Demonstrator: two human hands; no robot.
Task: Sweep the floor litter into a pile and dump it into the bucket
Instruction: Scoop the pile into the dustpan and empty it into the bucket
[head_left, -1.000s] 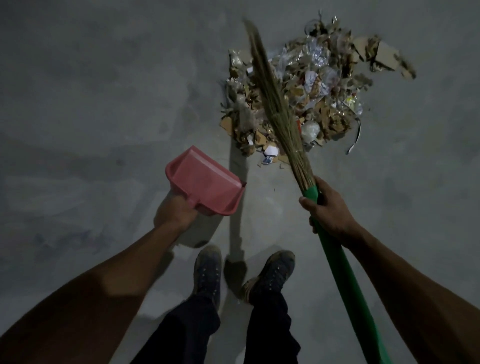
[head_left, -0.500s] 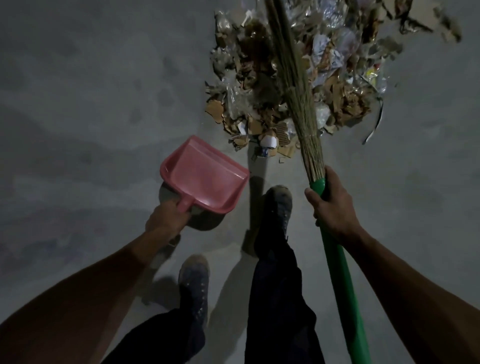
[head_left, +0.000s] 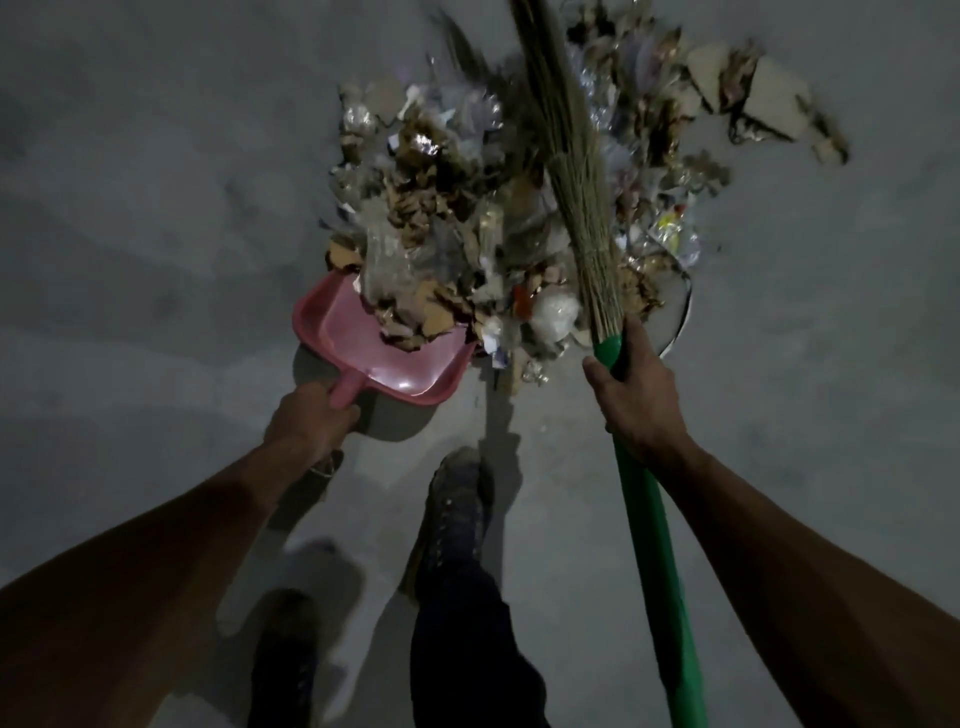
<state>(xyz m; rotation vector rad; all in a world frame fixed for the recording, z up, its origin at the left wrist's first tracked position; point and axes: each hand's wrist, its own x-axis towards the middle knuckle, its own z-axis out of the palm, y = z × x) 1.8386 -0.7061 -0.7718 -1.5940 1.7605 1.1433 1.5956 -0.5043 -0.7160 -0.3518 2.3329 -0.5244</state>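
A pile of litter (head_left: 457, 208), cardboard scraps, plastic wrap and paper, lies on the grey concrete floor (head_left: 156, 208) ahead of me. My left hand (head_left: 311, 421) grips the handle of a pink dustpan (head_left: 363, 353), whose front edge sits under the pile's near left side with scraps lying on it. My right hand (head_left: 636, 395) grips the green handle of a broom (head_left: 649, 519); its straw bristles (head_left: 566, 156) slant up over the pile. No bucket is in view.
My two shoes (head_left: 454, 504) stand just behind the dustpan, one forward, one back at the bottom edge. Larger cardboard pieces (head_left: 769, 104) lie at the pile's far right. A thin dark curved strip (head_left: 685, 306) lies at the pile's right edge.
I have stepped closer to the pile. The dustpan moved forward and down to the floor, its lip now under the litter's near edge. The broom stays over the pile.
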